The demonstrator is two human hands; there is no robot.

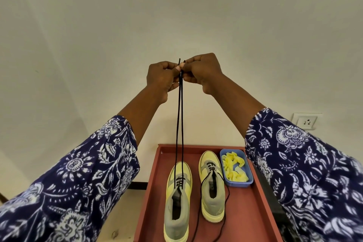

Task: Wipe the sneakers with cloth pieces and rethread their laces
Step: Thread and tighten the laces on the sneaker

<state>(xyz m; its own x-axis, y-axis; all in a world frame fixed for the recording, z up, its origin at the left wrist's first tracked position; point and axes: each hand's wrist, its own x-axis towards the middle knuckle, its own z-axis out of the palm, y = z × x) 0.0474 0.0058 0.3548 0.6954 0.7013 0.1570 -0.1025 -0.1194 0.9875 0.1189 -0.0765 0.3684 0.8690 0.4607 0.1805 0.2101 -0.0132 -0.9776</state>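
Two ends of the black lace (pixel 179 123) were pinched together, raised above the left sneaker (pixel 177 200), by the left hand (pixel 161 77) and right hand (pixel 202 73).

Matt red tray (pixel 253 220), blue plastic tub (pixel 247 163) w/ crumpled yellow cloth (pixel 234 167)

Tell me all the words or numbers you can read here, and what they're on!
There are none to read.
Left sneaker: no word or logo shows.
Right sneaker: no word or logo shows.
Blue box of yellow cloth pieces: no label shows.
Wall socket: only holes, no writing.
Red tray: plain.
Sleeves: flower pattern, no letters.
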